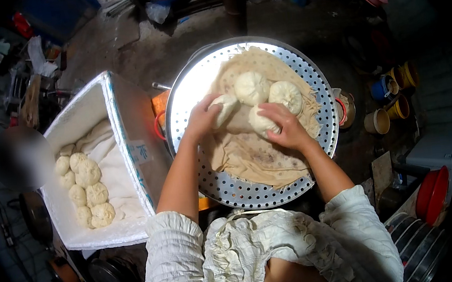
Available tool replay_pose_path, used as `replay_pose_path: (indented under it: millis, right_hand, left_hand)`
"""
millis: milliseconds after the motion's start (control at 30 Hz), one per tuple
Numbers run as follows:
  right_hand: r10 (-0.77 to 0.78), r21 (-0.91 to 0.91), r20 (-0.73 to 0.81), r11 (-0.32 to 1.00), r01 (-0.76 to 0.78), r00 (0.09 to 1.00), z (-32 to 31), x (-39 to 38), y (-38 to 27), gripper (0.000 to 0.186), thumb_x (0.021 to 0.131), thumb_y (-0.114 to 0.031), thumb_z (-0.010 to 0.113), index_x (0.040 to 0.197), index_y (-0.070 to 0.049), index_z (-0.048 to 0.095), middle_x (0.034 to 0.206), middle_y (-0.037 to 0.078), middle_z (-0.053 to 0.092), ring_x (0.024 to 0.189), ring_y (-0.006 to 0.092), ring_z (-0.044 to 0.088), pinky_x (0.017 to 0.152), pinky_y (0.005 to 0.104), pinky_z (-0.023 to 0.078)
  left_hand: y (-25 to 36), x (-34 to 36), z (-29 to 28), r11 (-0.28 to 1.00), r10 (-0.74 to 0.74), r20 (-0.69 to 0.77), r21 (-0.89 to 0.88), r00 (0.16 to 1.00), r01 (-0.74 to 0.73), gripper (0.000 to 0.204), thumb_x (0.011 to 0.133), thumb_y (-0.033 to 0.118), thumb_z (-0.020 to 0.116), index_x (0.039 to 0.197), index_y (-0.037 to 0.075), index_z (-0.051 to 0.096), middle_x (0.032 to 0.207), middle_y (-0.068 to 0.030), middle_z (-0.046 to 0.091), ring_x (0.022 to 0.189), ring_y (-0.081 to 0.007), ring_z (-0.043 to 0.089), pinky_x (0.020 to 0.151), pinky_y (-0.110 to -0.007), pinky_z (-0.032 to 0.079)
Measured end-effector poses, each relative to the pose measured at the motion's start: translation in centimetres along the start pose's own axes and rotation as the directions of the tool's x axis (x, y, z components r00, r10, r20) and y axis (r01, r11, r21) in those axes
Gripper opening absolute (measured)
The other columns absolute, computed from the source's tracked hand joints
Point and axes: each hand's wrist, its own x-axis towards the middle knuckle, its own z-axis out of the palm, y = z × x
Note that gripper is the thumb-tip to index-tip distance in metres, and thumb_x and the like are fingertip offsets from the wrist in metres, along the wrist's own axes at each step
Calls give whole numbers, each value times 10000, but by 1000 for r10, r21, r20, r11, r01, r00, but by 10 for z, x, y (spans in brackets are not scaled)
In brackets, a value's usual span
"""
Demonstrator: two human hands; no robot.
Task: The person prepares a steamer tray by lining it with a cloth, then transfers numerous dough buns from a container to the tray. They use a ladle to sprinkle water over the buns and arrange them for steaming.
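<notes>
A wide perforated metal steamer tray (231,187) lies before me, with a tan cloth (248,163) spread over it. Two pleated steamed buns (251,87) rest on the cloth's far part. My left hand (202,116) grips a bun (224,109) at the left of this group. With fingers curved over its top and side, my right hand (285,126) grips another bun (262,122), nearest to me. Both gripped buns are at the cloth, partly covered by my fingers; whether they touch it I cannot tell.
Left of the tray stands a white foam box (137,168) holding several buns (87,173) on white cloth. Red handles (160,127) stick out at the tray's sides. Yellow and blue buckets (399,107) stand at the right, with a red basin (432,195) nearer me.
</notes>
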Motion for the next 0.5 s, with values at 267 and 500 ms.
replay_pose_path:
  millis: [267, 500]
  right_hand:
    - [-63, -134, 18, 989, 64, 998, -2, -10, -21, 481, 698, -36, 656, 1167, -65, 554, 1294, 159, 470, 1207, 340, 444, 1013, 447, 361]
    - [171, -455, -205, 855, -249, 964, -16, 14, 24, 515, 771, -227, 657, 1254, -103, 527, 1323, 173, 442, 1244, 362, 385, 1030, 449, 318]
  left_hand:
    - [12, -29, -14, 598, 236, 199, 741, 951, -304, 627, 575, 227, 715, 1177, 131, 567, 1254, -100, 511, 1193, -311, 429, 1012, -442, 308]
    - [43, 19, 59, 488, 527, 232, 705, 818, -515, 595, 714, 243, 718, 1275, 203, 521, 1356, -129, 425, 1261, -340, 371, 1044, -461, 310]
